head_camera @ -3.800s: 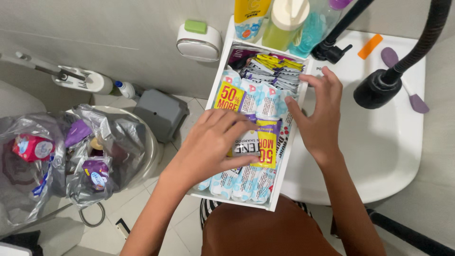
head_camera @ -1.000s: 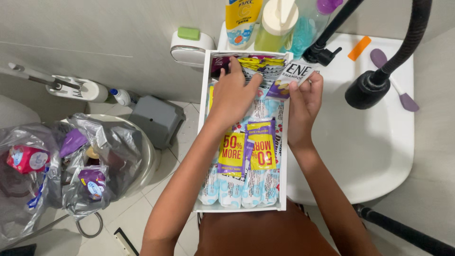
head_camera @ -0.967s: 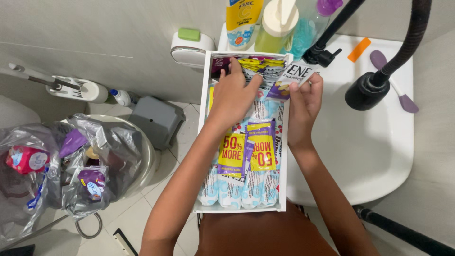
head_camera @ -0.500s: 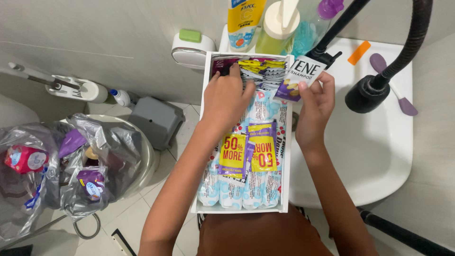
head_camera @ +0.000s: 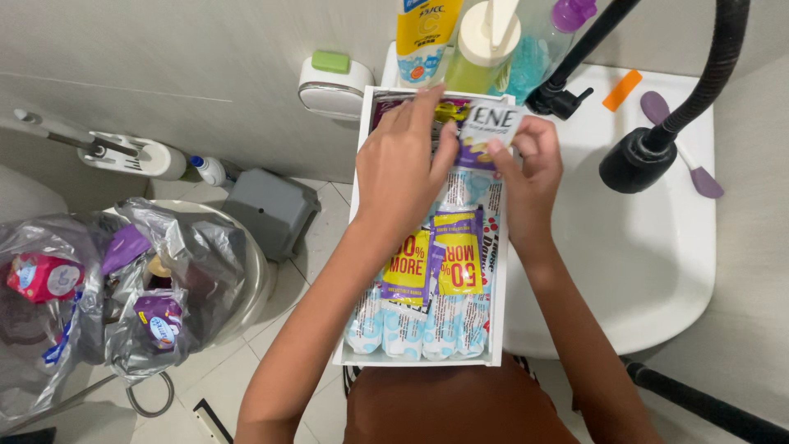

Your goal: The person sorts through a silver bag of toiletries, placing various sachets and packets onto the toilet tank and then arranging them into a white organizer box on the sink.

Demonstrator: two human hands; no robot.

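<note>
Left of the tray, a bin lined with a grey bag is seen on the floor. Inside the tray's far end, the left hand is laid palm-down on the stacked sachets, fingers spread and curled; whether anything is gripped cannot be told. Just beside it, a white-and-purple sachet is pinched by the right hand over the tray's far end. Right of the tray lies the sink.
</note>
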